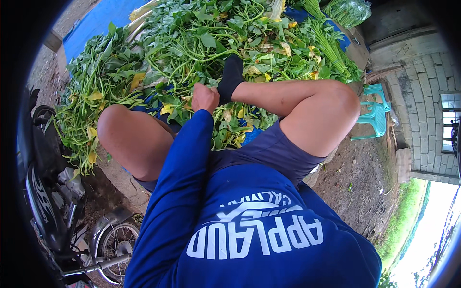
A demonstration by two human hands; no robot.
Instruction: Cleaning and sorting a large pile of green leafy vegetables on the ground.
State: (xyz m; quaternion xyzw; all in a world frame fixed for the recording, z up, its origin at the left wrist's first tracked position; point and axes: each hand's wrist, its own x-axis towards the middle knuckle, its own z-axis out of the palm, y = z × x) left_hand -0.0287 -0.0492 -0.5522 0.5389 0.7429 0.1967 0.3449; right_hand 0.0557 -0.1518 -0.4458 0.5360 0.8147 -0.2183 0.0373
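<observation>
My left hand (pixel 205 97) is closed in a fist beside the black sock (pixel 231 79) on my right foot. Its fingers curl away from view, so what they grip, if anything, cannot be made out. Around the hand and beyond it spreads a large heap of leafy green vegetable stems (pixel 192 43), with yellowed leaves (pixel 167 109) scattered among them. One thick stem arcs just past the fist toward the sock. My right hand does not show; the right sleeve runs down along my body at the lower right.
A long bundle of straight green stems (pixel 331 53) lies at the far right, near a clear plastic bag (pixel 349 12) of greens. Blue tarp (pixel 98 26) shows under the heap. Teal plastic stools (pixel 372 120) stand right, before a block wall (pixel 422 91). A motorcycle (pixel 115 249) is at lower left.
</observation>
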